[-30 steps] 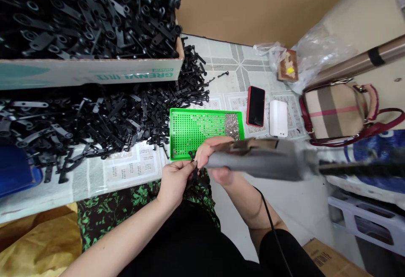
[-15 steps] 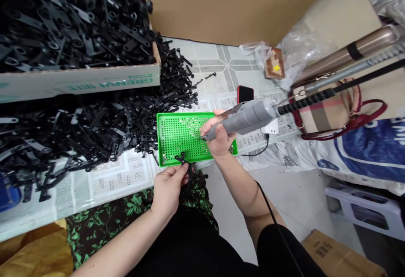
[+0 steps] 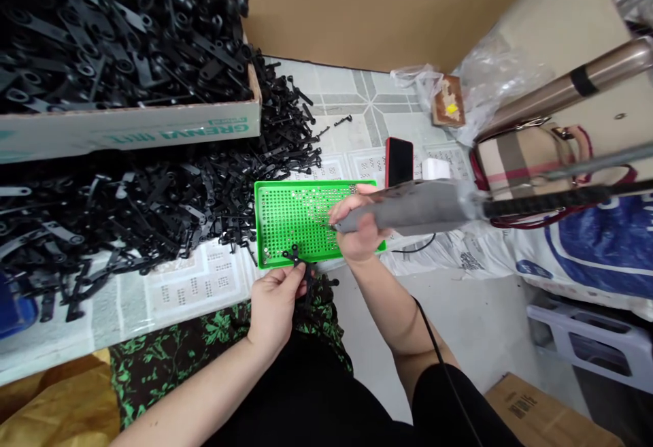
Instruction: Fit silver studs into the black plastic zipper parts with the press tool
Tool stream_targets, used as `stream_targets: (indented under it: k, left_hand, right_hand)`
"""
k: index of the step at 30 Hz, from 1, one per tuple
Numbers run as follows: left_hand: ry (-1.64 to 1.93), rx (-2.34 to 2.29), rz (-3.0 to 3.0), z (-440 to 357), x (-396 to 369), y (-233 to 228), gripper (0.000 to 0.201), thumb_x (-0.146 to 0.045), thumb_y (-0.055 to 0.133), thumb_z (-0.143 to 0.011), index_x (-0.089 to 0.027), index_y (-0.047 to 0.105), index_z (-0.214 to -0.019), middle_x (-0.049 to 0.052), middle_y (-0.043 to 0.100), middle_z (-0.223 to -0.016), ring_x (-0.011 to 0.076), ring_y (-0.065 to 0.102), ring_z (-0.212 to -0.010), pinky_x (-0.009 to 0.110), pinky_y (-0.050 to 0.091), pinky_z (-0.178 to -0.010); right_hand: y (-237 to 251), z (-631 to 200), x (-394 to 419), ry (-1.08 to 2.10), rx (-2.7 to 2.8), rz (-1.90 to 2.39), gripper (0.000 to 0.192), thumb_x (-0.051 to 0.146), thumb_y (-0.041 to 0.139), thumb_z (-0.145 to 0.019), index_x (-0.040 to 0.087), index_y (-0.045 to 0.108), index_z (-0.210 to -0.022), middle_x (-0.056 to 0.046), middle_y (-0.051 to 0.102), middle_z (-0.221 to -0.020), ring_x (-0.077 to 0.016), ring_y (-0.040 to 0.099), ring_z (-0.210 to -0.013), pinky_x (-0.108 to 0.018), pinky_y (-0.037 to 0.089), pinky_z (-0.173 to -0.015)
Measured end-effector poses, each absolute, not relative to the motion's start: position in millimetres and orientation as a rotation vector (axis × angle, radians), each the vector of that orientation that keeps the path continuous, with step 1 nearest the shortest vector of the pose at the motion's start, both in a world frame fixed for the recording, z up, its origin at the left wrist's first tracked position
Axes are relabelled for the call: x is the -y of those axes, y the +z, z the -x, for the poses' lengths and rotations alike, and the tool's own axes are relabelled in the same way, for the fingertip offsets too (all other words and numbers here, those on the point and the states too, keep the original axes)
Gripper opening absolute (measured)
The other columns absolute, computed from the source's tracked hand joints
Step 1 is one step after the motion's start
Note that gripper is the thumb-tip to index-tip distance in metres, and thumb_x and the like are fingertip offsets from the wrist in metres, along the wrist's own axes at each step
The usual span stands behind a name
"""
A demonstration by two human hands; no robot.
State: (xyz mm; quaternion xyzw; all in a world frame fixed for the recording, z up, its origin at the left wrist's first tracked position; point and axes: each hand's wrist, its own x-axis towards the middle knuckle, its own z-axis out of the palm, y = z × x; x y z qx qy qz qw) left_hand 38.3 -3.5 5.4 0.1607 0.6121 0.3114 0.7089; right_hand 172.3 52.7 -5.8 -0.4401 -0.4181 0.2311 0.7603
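Between thumb and fingers, my left hand (image 3: 278,297) pinches a black plastic part (image 3: 294,254) with rounded, holed ends, at the front rim of a green perforated tray (image 3: 275,222). Small metallic pieces sit in some of the tray's holes and loose in its corner. My right hand (image 3: 361,229) is wrapped round a grey electric screwdriver (image 3: 426,207), which is tilted nearly level above the tray's right side. Motion smears the tool's body. Its tip is near the tray, but whether it touches anything I cannot tell.
A carton (image 3: 204,119) heaped with black plastic parts stands at the left, with a loose pile (image 3: 168,195) before it. Behind the tray lie a red-edged phone (image 3: 398,161) and a wooden block (image 3: 449,101). A checked handbag (image 3: 520,158) and purple stool (image 3: 592,341) are at the right.
The rear of the screwdriver has swung down and to the right, leaving it more level and uncovering more of the phone. My left hand and the black part have barely moved.
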Motion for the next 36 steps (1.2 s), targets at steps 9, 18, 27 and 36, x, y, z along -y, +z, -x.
stream_targets:
  k: [9,18,27,36]
  left_hand:
    - [0.681,-1.368,-0.516,-34.7,8.0,-6.8,0.028,-0.035,0.073,-0.067,-0.016,0.063,-0.05,-0.003,0.054,-0.045,0.0103,0.045,-0.048,0.023,0.034,-0.049]
    - [0.686,-1.392,-0.568,-35.0,9.1,-4.9,0.029,-0.034,0.071,-0.07,-0.017,0.061,-0.049,-0.004,0.052,-0.045,0.0096,0.042,-0.047,0.024,0.032,-0.048]
    - [0.666,-1.403,-0.558,-35.9,8.6,-4.0,0.029,-0.036,0.07,-0.069,-0.017,0.061,-0.049,-0.004,0.052,-0.045,0.0098,0.041,-0.047,0.024,0.033,-0.05]
    - [0.655,-1.413,-0.567,-35.6,6.8,-3.0,0.03,-0.036,0.07,-0.069,-0.018,0.06,-0.048,-0.004,0.053,-0.044,0.0103,0.042,-0.047,0.025,0.033,-0.05]
  right_hand:
    - [30.7,-149.3,-25.7,0.921,0.863,0.833,0.037,0.056,0.059,-0.078,0.024,0.059,-0.098,0.009,0.051,-0.047,-0.0098,0.045,-0.032,-0.024,0.044,-0.036]
    - [29.3,-148.3,-21.9,0.938,0.872,0.804,0.035,0.053,0.062,-0.077,0.024,0.061,-0.098,0.008,0.054,-0.048,-0.0108,0.048,-0.034,-0.024,0.045,-0.038]
    - [24.0,-149.8,-20.8,0.929,0.889,0.764,0.035,0.05,0.061,-0.08,0.024,0.062,-0.104,0.007,0.054,-0.051,-0.0104,0.051,-0.039,-0.024,0.048,-0.043]
    - [27.2,-151.8,-18.5,0.918,0.93,0.789,0.036,0.053,0.06,-0.08,0.027,0.061,-0.105,0.008,0.052,-0.051,-0.0103,0.05,-0.039,-0.024,0.048,-0.042]
